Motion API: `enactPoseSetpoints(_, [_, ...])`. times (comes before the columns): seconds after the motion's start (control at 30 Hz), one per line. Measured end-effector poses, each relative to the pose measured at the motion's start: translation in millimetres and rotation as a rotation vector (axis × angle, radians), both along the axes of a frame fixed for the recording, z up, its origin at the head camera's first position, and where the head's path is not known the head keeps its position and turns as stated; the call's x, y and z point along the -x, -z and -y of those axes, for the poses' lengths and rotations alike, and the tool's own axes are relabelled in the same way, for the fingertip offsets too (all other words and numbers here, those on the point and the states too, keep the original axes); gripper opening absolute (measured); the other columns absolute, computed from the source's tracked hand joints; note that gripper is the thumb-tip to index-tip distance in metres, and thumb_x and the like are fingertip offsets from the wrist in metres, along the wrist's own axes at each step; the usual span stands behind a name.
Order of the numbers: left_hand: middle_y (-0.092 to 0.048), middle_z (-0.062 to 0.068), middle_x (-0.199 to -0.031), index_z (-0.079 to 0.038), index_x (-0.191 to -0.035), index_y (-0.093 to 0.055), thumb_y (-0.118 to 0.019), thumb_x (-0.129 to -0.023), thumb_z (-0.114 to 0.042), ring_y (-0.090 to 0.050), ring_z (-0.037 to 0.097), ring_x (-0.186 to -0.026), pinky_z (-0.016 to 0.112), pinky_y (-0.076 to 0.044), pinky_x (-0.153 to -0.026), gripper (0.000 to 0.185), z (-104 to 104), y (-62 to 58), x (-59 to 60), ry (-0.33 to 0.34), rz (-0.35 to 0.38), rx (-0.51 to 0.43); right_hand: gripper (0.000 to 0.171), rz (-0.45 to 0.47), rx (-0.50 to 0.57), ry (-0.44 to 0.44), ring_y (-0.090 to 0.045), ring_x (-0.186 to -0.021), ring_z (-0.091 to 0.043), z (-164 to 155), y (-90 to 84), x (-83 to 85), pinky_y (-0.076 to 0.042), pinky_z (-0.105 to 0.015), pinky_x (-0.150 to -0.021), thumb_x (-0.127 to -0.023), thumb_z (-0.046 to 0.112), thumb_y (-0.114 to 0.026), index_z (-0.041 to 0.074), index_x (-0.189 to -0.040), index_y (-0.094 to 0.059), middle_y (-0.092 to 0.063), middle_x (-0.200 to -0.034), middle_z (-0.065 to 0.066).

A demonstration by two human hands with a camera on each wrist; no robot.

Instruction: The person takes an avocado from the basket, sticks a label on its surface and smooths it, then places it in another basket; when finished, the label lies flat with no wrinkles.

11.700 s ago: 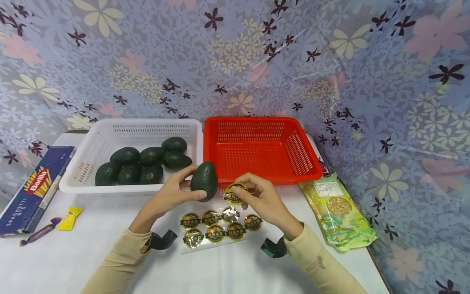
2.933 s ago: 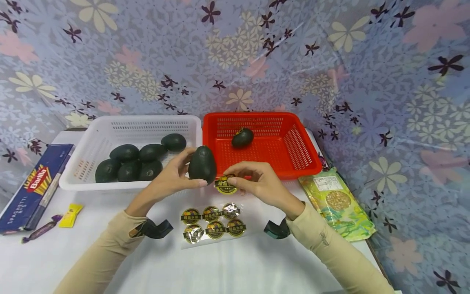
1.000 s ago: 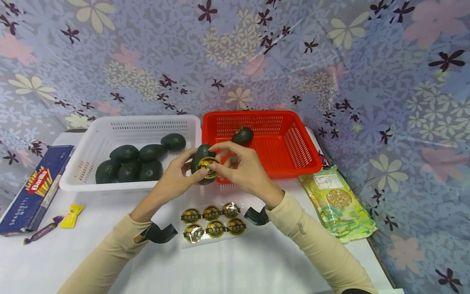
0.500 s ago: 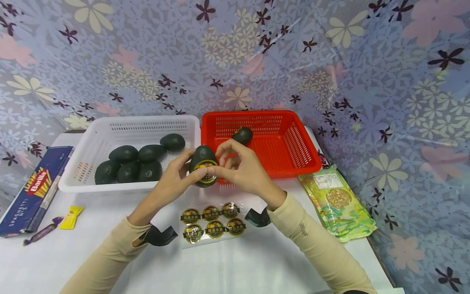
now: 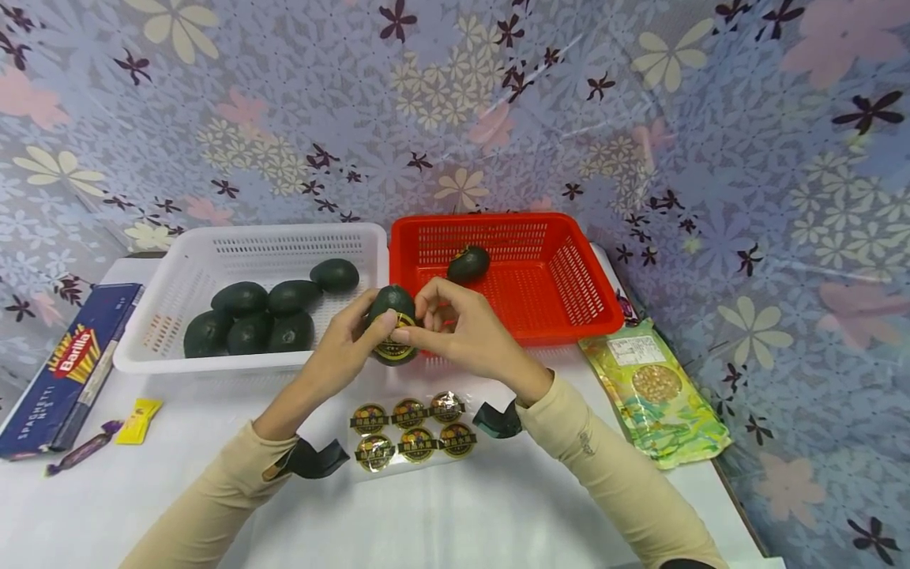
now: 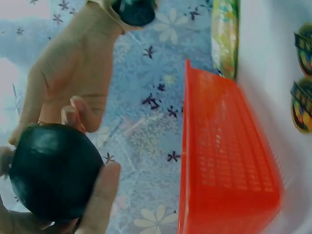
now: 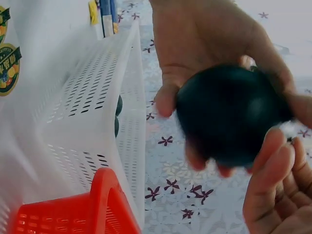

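Both forearms in beige sleeves reach forward and meet at centre. The left hand curls its fingers in a grip; the right hand pinches with thumb and forefinger.

pasta box: far left on table
yellow candy: beside it
purple candy: just below
snack bag: right of red basket

home table setup, floral cloth backdrop behind.
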State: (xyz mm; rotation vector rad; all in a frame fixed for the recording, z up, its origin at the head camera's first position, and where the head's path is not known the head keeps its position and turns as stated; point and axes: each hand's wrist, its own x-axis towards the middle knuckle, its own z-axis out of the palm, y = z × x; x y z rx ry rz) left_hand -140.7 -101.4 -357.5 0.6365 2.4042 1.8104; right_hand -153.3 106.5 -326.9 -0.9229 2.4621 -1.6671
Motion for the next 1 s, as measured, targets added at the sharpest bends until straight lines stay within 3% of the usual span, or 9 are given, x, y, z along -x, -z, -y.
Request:
enactPoseSetpoints(0.17, [-0.061, 0.023, -0.120, -0.001, -0.144, -0.045, -0.046, -0.106, -0.040, -0.068, 0.017, -0.103, 0.027, -0.060, -0.085, 0.055, 2.1, -1.1, -1.5, 0.083, 0.070, -0.102, 0.030, 0.042, 0.081, -0.064, -0.050, -0.069, -0.018, -4.2, 1.1, 4.6, -0.043, -0.024, -0.060, -0.084, 0.020, -0.081, 0.010, -0.089, -0.054, -0.055, -0.084, -0.002])
enactPoseSetpoints(0.27, [-0.062, 0.015, -0.117, 0.003, -0.147, -0.040, -0.046, -0.105, -0.046, -0.068, 0.011, -0.101, 0.031, -0.061, -0.084, 0.065, 2.1, -3.3, -2.3, 0.151, 0.110, -0.188, 0.033, 0.104, 0.155, -0.123, -0.051, -0.061, -0.020, -7.9, 1.6, 7.3, -0.048, -0.024, -0.056, -0.085, 0.025, -0.081, 0.008, -0.090, -0.054, -0.055, -0.081, -0.002])
enactPoseSetpoints(0.4, [-0.063, -0.001, -0.116, 0.008, -0.149, -0.033, -0.045, -0.104, -0.050, -0.069, 0.010, -0.101, 0.033, -0.062, -0.083, 0.074, 2.6, -3.8, -3.7, 0.248, 0.172, -0.319, 0.025, 0.188, 0.212, -0.181, -0.052, -0.052, -0.017, -10.4, 1.5, 9.3, -0.052, -0.026, -0.050, -0.088, 0.011, -0.076, 0.004, -0.092, -0.053, -0.052, -0.072, -0.001])
enactPoseSetpoints(0.53, [-0.067, -0.006, -0.113, 0.001, -0.145, -0.041, -0.044, -0.105, -0.048, -0.071, 0.010, -0.097, 0.035, -0.063, -0.079, 0.063, 4.6, -2.6, -4.3, 0.350, 0.223, -0.449, 0.016, 0.225, 0.209, -0.175, -0.054, -0.053, -0.014, -9.4, -3.4, 4.2, -0.052, -0.027, -0.052, -0.090, 0.003, -0.070, 0.004, -0.091, -0.053, -0.055, -0.073, 0.000])
enactPoseSetpoints(0.67, [-0.071, -0.005, -0.110, -0.013, -0.133, -0.051, -0.044, -0.105, -0.048, -0.073, 0.010, -0.092, 0.037, -0.063, -0.077, 0.046, 7.9, -4.4, -4.5, 0.445, 0.238, -0.545, 0.016, 0.226, 0.232, -0.175, -0.055, -0.053, -0.020, -7.0, -12.0, -3.7, -0.052, -0.028, -0.053, -0.093, 0.008, -0.069, 0.004, -0.091, -0.053, -0.056, -0.075, -0.002])
enactPoseSetpoints(0.87, [-0.073, -0.004, -0.110, -0.016, -0.134, -0.052, -0.047, -0.104, -0.050, -0.074, 0.011, -0.090, 0.036, -0.063, -0.077, 0.046, 9.8, -6.6, -4.2, 0.481, 0.246, -0.586, 0.013, 0.291, 0.305, -0.223, -0.052, -0.053, -0.022, -4.7, -16.1, -5.6, -0.046, -0.024, -0.052, -0.096, 0.012, -0.065, 0.006, -0.098, -0.054, -0.055, -0.075, -0.003])
enactPoseSetpoints(1.0, [-0.073, -0.004, -0.110, -0.017, -0.136, -0.051, -0.046, -0.103, -0.052, -0.074, 0.011, -0.091, 0.036, -0.063, -0.076, 0.048, 10.2, -6.7, -3.8, 0.467, 0.245, -0.576, 0.008, 0.329, 0.312, -0.235, -0.052, -0.054, -0.022, -4.5, -14.4, -5.0, -0.043, -0.023, -0.052, -0.099, 0.012, -0.060, 0.008, -0.101, -0.054, -0.055, -0.072, -0.003])
